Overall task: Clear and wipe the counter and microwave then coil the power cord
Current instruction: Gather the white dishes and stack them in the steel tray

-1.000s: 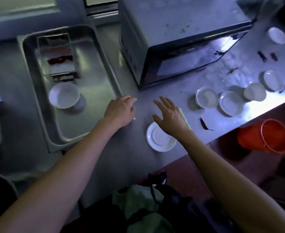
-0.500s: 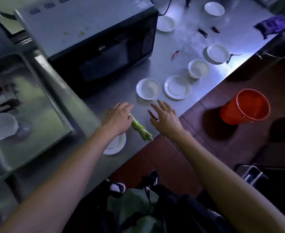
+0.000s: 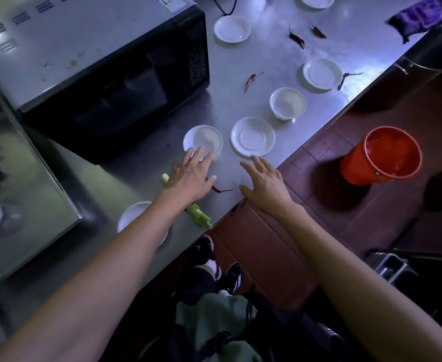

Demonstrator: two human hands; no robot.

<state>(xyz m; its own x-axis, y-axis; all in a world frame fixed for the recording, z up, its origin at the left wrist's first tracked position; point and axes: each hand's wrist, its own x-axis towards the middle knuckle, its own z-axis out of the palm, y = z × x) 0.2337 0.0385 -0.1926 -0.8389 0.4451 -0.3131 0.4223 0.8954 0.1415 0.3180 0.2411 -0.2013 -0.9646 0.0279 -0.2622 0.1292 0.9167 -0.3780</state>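
Counter (image 3: 240, 61): steel, seen from above, front edge running diagonally.

Microwave (image 3: 105, 64): set at counter's left-rear, dark door shut; green crumbs seen on its top. Power cord (image 3: 226, 6): black, seen behind microwave's right corner, uncoiled, running out of frame at top.

Left hand (image 3: 191, 176): fingers straight & spread, nothing held; fingertips placed at near rim of small white dish (image 3: 203, 142). Contact w/ dish can't be told.

Right hand (image 3: 265, 186): fingers straight, nothing held; placed over counter's front edge, fingertips just short of saucer (image 3: 252, 137).

Green stalk (image 3: 197, 215): laid on counter under left wrist, partly hidden by it. Red chilli (image 3: 217, 188): laid between the two hands, by left thumb.

Other crockery: white bowl (image 3: 287, 103) beyond saucer; plate (image 3: 321, 73) further back; plate (image 3: 231, 28) by microwave's right side; plate (image 3: 131, 218) partly hidden under left forearm.

Loose chillies: one (image 3: 250, 81) mid-counter, two (image 3: 297, 39) near rear, one (image 3: 344, 78) touching rear plate's rim.

Purple cloth (image 3: 415, 15): bunched at far right corner.

Orange bucket (image 3: 381, 155): stood on floor, right of counter.

Steel tray (image 3: 32, 184): left of microwave.
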